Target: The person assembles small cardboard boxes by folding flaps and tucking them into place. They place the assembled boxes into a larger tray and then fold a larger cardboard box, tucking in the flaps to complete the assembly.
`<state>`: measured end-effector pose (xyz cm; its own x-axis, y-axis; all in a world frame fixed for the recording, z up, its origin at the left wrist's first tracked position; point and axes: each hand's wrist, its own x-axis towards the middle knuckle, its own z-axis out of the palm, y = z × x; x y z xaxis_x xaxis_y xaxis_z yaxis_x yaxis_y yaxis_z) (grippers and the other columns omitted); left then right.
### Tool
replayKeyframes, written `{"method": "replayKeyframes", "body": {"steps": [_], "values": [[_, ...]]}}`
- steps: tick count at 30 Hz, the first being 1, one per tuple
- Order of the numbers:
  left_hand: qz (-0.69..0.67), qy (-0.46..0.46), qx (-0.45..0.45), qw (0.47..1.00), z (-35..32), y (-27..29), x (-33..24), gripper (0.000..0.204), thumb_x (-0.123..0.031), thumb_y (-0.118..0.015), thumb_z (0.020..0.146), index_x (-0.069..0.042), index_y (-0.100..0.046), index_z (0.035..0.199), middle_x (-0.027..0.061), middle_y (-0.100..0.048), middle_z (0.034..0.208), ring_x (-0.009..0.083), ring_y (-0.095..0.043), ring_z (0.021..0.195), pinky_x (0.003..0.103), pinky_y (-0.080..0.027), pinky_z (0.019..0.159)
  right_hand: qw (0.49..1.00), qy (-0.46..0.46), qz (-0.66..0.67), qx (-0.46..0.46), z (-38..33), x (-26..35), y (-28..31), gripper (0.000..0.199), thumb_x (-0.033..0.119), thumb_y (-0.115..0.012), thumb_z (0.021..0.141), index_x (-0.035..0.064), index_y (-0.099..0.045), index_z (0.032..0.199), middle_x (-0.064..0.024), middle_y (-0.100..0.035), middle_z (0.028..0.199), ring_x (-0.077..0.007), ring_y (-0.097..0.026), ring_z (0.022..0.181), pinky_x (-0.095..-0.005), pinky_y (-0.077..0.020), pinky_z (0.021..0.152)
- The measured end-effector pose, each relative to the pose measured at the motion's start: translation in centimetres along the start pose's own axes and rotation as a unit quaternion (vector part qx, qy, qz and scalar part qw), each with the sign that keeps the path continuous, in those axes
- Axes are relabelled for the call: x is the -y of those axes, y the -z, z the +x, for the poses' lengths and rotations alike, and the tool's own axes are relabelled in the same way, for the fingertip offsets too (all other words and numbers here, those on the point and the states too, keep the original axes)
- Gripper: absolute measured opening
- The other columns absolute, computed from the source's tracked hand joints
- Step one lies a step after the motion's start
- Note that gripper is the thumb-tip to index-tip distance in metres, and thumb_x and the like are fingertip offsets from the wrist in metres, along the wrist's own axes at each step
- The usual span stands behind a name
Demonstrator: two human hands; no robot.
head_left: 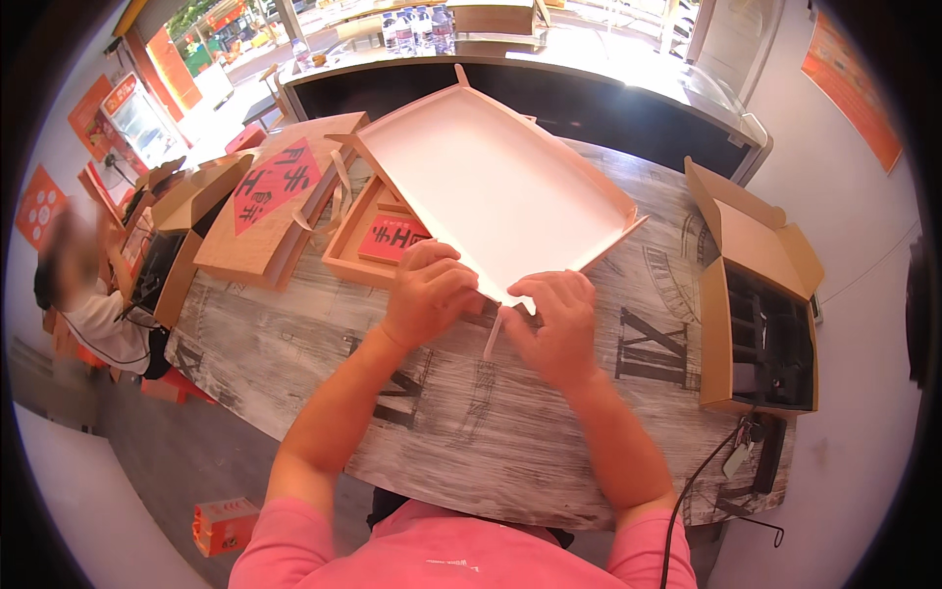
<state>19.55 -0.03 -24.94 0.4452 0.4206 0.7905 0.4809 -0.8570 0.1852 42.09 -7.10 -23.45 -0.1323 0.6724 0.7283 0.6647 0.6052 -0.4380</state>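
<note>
One tray (491, 167): brown-walled, white inside, tilted above the table (471, 442); its near corner points at the wearer, probably so both hands can reach it.
Left hand (429, 294): pinched narrow on the tray's wall, just left of that corner, perhaps to steady it.
Right hand (556, 319): thumb and fingers nearly together on the tray, just right of the same corner; the paired grips likely keep its walls meeting.
Flap (493, 336): a pale strip hanging below the tray's near corner, between the hands; I cannot tell what joins it.
Shallow box (358, 270): left of the tray, partly hidden by it, with a red card (392, 239) inside; whether it bears any weight is unclear.
Brown box (235, 250): farther left of the tray, ribbon (339, 201) between them.
Black-lined box (713, 344): well right of the tray, lid up, perhaps leaving elbow room.
Counter (608, 118): beyond the tray, bottles (422, 29) on top.
Co-worker (98, 314): far left of the tray.
</note>
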Motion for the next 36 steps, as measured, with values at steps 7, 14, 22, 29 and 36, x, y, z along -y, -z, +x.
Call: {"method": "replayKeyframes", "body": {"steps": [7, 14, 22, 29, 36], "values": [[-0.040, 0.017, 0.038, 0.998, -0.1, -2.2, -1.5, 0.016, -0.015, -0.084, 0.078, -0.015, -0.070, 0.086, -0.0024, -0.073, 0.089, 0.0223, -0.068, 0.091, 0.040, -0.053, 0.084, 0.993, -0.041, -0.080, 0.083, -0.4, 0.3, 0.5, 0.012, 0.010, -0.078, 0.082, 0.0129, -0.074, 0.092, 0.0006, -0.072, 0.091, -0.0227, -0.067, 0.093, -0.0432, -0.0432, 0.099], [-0.075, -0.002, 0.050, 0.996, -0.2, -3.0, -1.7, 0.016, -0.021, -0.082, 0.081, -0.016, -0.067, 0.085, -0.0053, -0.072, 0.091, 0.0198, -0.067, 0.092, 0.038, -0.051, 0.081, 0.967, -0.054, -0.183, 0.167, 0.2, 2.1, 2.3, 0.011, 0.011, -0.075, 0.082, 0.0095, -0.074, 0.093, -0.0049, -0.072, 0.091, -0.0269, -0.065, 0.096, -0.0460, -0.0419, 0.101], [-0.037, -0.030, 0.034, 0.998, -0.3, -3.8, -1.3, 0.016, -0.022, -0.076, 0.082, -0.018, -0.062, 0.081, -0.0061, -0.064, 0.084, 0.0183, -0.063, 0.084, 0.034, -0.053, 0.077, 0.961, -0.099, -0.188, 0.175, 0.9, 2.8, 1.5, 0.019, 0.018, -0.085, 0.081, 0.0102, -0.070, 0.089, -0.0049, -0.068, 0.088, -0.0279, -0.063, 0.096, -0.0467, -0.0397, 0.103], [-0.051, -0.033, 0.083, 0.995, -0.4, -3.7, -1.9, 0.011, -0.020, -0.075, 0.086, -0.017, -0.066, 0.091, -0.0064, -0.067, 0.091, 0.0175, -0.064, 0.086, 0.034, -0.054, 0.077, 0.955, -0.069, -0.236, 0.165, 0.3, 0.5, 1.6, 0.018, 0.010, -0.082, 0.080, 0.0124, -0.065, 0.085, -0.0039, -0.066, 0.085, -0.0273, -0.063, 0.090, -0.0449, -0.0417, 0.098], [-0.033, -0.018, 0.045, 0.998, -0.3, -4.3, -2.4, 0.012, -0.017, -0.074, 0.085, -0.015, -0.067, 0.095, -0.0042, -0.066, 0.094, 0.0194, -0.065, 0.087, 0.036, -0.055, 0.075, 0.966, -0.029, -0.211, 0.148, 1.6, -1.1, 3.3, 0.017, 0.006, -0.082, 0.079, 0.0124, -0.066, 0.081, -0.0036, -0.067, 0.083, -0.0278, -0.063, 0.085, -0.0428, -0.0430, 0.091]]}}
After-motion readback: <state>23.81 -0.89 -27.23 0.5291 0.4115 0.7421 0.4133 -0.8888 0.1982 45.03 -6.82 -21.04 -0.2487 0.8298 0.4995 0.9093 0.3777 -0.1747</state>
